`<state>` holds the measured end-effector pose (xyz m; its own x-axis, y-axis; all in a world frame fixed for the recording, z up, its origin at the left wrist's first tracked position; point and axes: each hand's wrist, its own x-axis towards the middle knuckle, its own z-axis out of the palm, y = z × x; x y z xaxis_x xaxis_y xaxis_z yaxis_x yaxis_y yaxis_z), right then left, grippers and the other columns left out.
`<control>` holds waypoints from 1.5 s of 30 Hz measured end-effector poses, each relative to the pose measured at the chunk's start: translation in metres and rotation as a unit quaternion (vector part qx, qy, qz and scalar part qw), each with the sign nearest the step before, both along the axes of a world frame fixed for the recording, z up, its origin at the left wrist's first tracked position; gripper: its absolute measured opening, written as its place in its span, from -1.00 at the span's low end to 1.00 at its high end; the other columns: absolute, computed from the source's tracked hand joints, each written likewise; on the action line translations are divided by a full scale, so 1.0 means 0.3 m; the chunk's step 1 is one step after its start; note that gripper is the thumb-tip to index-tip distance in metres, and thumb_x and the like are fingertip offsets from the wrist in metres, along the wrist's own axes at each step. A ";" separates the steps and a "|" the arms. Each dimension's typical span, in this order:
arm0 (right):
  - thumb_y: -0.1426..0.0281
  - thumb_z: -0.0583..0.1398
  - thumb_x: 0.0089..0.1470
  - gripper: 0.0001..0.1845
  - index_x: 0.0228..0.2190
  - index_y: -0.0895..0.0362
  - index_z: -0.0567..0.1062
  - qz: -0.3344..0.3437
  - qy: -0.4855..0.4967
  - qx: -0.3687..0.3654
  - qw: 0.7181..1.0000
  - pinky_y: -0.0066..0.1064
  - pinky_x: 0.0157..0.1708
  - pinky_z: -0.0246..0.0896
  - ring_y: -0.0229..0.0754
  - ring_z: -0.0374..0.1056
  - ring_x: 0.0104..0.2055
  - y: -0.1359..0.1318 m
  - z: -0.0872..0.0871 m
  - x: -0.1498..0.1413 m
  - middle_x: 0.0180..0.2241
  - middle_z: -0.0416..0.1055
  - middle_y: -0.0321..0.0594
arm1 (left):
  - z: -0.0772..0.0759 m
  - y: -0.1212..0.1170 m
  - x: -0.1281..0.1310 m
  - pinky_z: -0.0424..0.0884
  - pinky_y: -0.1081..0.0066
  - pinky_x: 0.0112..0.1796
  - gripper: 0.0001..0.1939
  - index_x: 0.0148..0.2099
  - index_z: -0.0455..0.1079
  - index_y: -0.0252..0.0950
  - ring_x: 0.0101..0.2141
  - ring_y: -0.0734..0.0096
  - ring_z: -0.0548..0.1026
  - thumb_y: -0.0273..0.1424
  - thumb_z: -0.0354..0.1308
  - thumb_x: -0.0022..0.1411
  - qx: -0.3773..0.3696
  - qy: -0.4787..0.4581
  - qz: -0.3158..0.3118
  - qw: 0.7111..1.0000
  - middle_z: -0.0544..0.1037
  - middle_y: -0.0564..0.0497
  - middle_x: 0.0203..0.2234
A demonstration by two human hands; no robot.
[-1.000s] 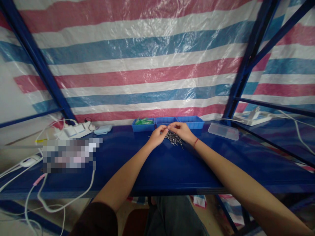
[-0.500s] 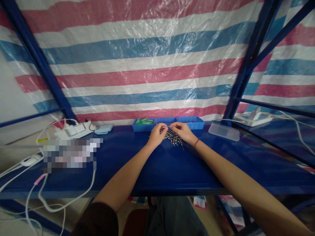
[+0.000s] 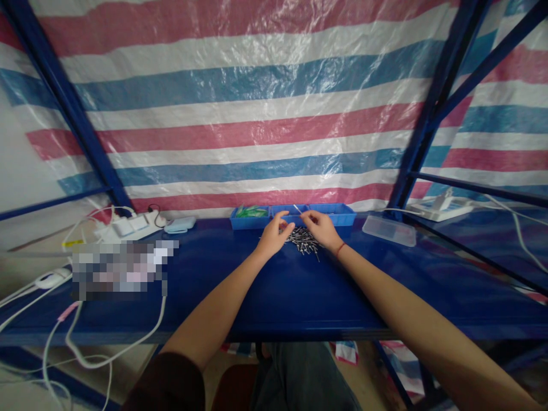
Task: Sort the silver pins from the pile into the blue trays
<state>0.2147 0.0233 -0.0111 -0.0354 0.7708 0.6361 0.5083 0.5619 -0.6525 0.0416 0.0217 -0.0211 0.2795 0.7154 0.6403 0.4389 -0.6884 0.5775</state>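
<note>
Between the thumb and fingers of my right hand (image 3: 321, 227) is a thin, pale stick-like piece (image 3: 297, 209), tilted up to the left over the blue tray. Its exact kind is too small to make out. My left hand (image 3: 276, 233) is open, thumb and fingers apart, nothing in it. Below and between both hands lies a loose pile of small, slim metal parts (image 3: 305, 242), dark and silvery. Behind them stands the blue three-compartment tray (image 3: 342, 219), with green pieces (image 3: 250, 212) in its left compartment.
A clear plastic lid or shallow box (image 3: 389, 230) lies right on the blue table (image 3: 278, 297). Power strips (image 3: 132, 225) (image 3: 443, 205) sit at both sides. A light blue case (image 3: 180, 225) and white cables (image 3: 160, 314) are on the left. Blue frame posts flank the table.
My hands have moved apart. The thin piece, level between both hands before, is now in my right hand alone and tilted upward; my left fingers have opened.
</note>
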 end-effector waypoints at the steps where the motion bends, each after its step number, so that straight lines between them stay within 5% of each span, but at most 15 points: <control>1: 0.18 0.04 0.03 -0.64 -0.43 0.20 0.49 -0.060 0.011 0.008 0.998 -0.38 -0.35 0.17 -0.20 0.31 -0.42 0.010 0.000 0.023 -0.43 0.47 -0.18 | -0.003 -0.003 -0.001 0.35 0.40 -0.19 -0.63 0.06 0.21 -0.25 -0.34 0.44 0.45 -0.30 0.03 0.21 0.001 0.032 -0.012 0.999 0.48 0.03 -0.36; 6: 0.22 0.01 0.04 -0.65 -0.47 0.17 0.48 -0.275 -0.006 -0.011 0.962 -0.34 -0.34 0.14 -0.11 0.34 -0.36 0.060 -0.014 0.175 -0.41 0.47 -0.06 | -0.008 -0.038 0.004 0.30 0.32 -0.11 -0.76 -0.13 0.43 -0.17 -0.21 0.33 0.42 -0.28 0.01 0.21 0.045 0.210 -0.034 0.976 0.48 0.00 -0.27; 13: 0.18 -0.01 0.06 -0.60 -0.59 0.15 0.42 -0.322 -0.031 -0.052 0.945 -0.28 -0.44 0.04 -0.06 0.29 -0.45 0.066 -0.030 0.271 -0.55 0.40 0.01 | -0.016 -0.056 0.014 0.26 0.25 -0.12 -0.73 -0.16 0.45 -0.13 -0.12 0.23 0.37 -0.16 0.03 0.19 0.058 0.300 -0.053 0.951 0.48 0.00 -0.19; 19: 0.20 -0.02 0.07 -0.58 -0.58 0.17 0.46 -0.280 -0.064 -0.048 0.956 -0.36 -0.46 0.05 -0.12 0.30 -0.47 0.060 -0.022 0.208 -0.58 0.41 -0.11 | -0.002 -0.053 0.009 0.26 0.28 -0.19 -0.73 -0.09 0.38 -0.16 -0.17 0.24 0.40 -0.24 0.06 0.17 0.044 0.312 -0.040 0.948 0.51 0.02 -0.24; 26: 0.19 -0.04 0.11 -0.53 -0.63 0.18 0.43 -0.207 -0.161 -0.014 0.965 -0.41 -0.51 -0.06 -0.21 0.26 -0.54 0.041 -0.015 0.130 -0.60 0.40 -0.15 | 0.025 -0.071 0.006 0.24 0.32 -0.25 -0.69 -0.31 0.37 -0.25 -0.27 0.27 0.42 -0.09 0.08 0.10 0.025 0.330 0.020 0.944 0.52 0.05 -0.40; 34: 0.23 -0.03 0.12 -0.56 -0.65 0.16 0.37 -0.127 -0.215 -0.011 0.968 -0.42 -0.52 -0.10 -0.26 0.19 -0.59 0.004 -0.001 0.071 -0.63 0.36 -0.21 | 0.031 -0.063 -0.002 0.25 0.37 -0.26 -0.85 -0.32 0.42 -0.20 -0.26 0.32 0.46 -0.36 0.02 0.12 0.012 0.365 0.021 0.931 0.55 0.09 -0.38; 45: 0.23 -0.04 0.12 -0.59 -0.65 0.14 0.32 -0.065 -0.245 -0.019 0.967 -0.44 -0.51 -0.09 -0.28 0.18 -0.58 -0.012 -0.005 0.036 -0.65 0.29 -0.27 | 0.026 -0.059 0.003 0.29 0.29 -0.22 -0.77 -0.17 0.43 -0.19 -0.19 0.21 0.47 -0.28 0.01 0.19 -0.009 0.380 0.070 0.922 0.55 -0.02 -0.26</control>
<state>0.2257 0.0196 -0.0125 -0.2264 0.8119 0.5382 0.8272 0.4519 -0.3339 0.0425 0.0040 -0.0134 0.5466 0.7873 0.2852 0.8058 -0.5872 0.0766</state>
